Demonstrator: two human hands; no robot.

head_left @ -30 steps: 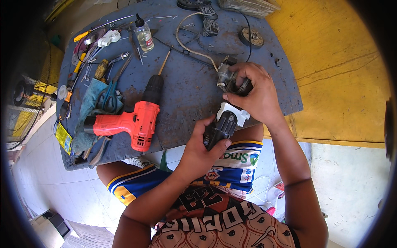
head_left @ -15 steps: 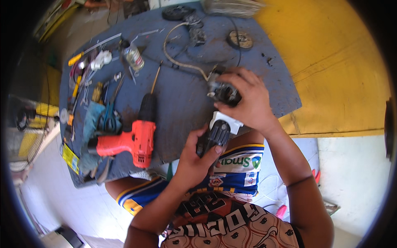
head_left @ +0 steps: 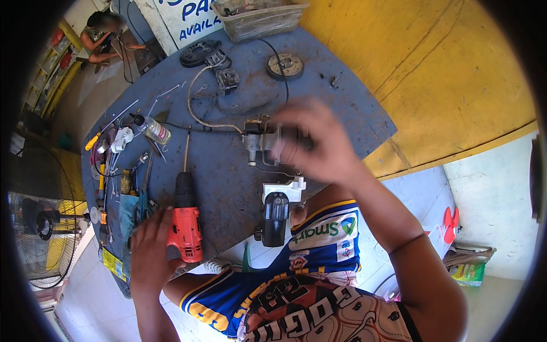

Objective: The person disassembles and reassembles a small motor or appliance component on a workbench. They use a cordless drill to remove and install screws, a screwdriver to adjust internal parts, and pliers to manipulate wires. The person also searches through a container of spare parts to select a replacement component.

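My left hand (head_left: 152, 245) is closed over the handle of a red-and-black cordless drill (head_left: 187, 233), which lies with a long bit pointing away from me. The hand hides most of the handle. Smeared by motion, my right hand (head_left: 313, 142) hovers at a grey metal mechanism (head_left: 254, 145) with a braided cable, partly covering it. What those fingers hold, if anything, cannot be made out. Closer to me, a black ribbed cylinder (head_left: 276, 219) with a silver-white bracket (head_left: 290, 188) lies by the table's near edge, apart from both hands.
Hand tools, a blue cloth (head_left: 126, 214) and a clear bottle (head_left: 155, 130) cover the table's left side. Round metal discs, one a drum plate (head_left: 285, 66), lie at the back near a plastic tub (head_left: 262, 23). A fan (head_left: 48, 222) stands left; another person (head_left: 99, 43) sits beyond.
My left hand has let go of the black cylinder and come over to the drill's handle. My right hand has shifted, and the metal mechanism now shows more. The view has tilted.
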